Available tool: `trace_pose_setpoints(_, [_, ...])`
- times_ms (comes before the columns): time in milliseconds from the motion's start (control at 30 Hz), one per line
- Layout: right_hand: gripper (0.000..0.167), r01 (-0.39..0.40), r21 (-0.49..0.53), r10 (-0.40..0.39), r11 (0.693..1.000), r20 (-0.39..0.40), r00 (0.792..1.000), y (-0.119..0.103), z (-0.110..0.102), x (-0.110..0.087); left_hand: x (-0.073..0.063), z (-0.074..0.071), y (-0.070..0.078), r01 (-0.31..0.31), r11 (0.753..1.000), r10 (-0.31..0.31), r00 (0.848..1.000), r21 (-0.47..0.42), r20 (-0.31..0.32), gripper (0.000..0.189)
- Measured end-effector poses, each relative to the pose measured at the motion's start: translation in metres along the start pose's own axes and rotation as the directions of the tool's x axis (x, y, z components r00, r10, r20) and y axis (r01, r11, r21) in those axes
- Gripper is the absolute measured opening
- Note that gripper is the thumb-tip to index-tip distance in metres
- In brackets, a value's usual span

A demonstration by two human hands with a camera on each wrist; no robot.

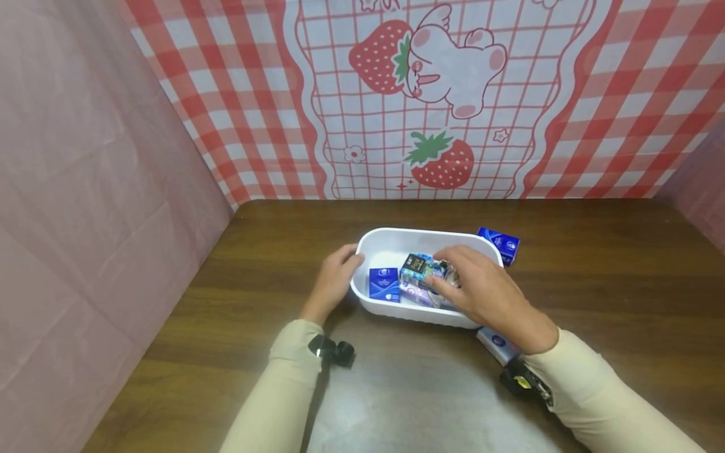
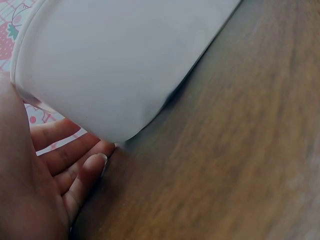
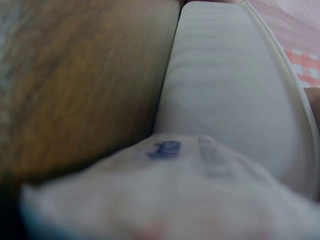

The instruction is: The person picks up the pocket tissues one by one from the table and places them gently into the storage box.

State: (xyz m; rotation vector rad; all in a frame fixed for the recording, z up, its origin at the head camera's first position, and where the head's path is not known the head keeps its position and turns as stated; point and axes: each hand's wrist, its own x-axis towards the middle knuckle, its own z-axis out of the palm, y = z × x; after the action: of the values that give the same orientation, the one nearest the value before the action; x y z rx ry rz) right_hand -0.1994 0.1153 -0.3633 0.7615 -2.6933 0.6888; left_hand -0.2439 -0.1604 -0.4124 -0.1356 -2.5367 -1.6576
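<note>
A white oblong plastic basin (image 1: 419,313) sits on the table. My left hand (image 1: 331,286) grips its left end, thumb at the rim and fingers around the outside of the wall, as the left wrist view shows. Inside the basin, my right hand (image 1: 484,292) pinches a dark tissue pack (image 1: 415,267) with blue, flowery print between thumb and fingers. Directly beneath it lies a lilac tissue pack (image 1: 418,294), and a blue tissue pack (image 1: 384,285) lies flat to the left. The right hand covers the basin's right end. In the right wrist view the hand's fingers are mostly hidden.
Behind the basin's right corner lies another blue tissue pack (image 1: 503,244). A silvery pack (image 1: 497,345) is on the table below the right wrist, partly covered by it. A pale, blurred plastic-wrapped pack (image 3: 165,195) fills the bottom of the right wrist view. A checked cloth (image 1: 255,107) hangs behind the table.
</note>
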Motion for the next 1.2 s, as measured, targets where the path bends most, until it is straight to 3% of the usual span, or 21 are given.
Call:
trace_pose_setpoints(767, [0.035, 0.059, -0.033, -0.061, 0.998, -0.06, 0.996, -0.0016, 0.0033, 0.0031, -0.0019, -0.0047, -0.001, 0.009, 1.0, -0.009, 1.0, 0.009, -0.011, 0.038])
trace_pose_setpoints(1200, [0.028, 0.187, -0.084, -0.2, 0.979, -0.202, 0.959, -0.0003, 0.0001, -0.002, 0.001, 0.0008, -0.0025, 0.001, 1.0, -0.001, 1.0, -0.01, 0.009, 0.037])
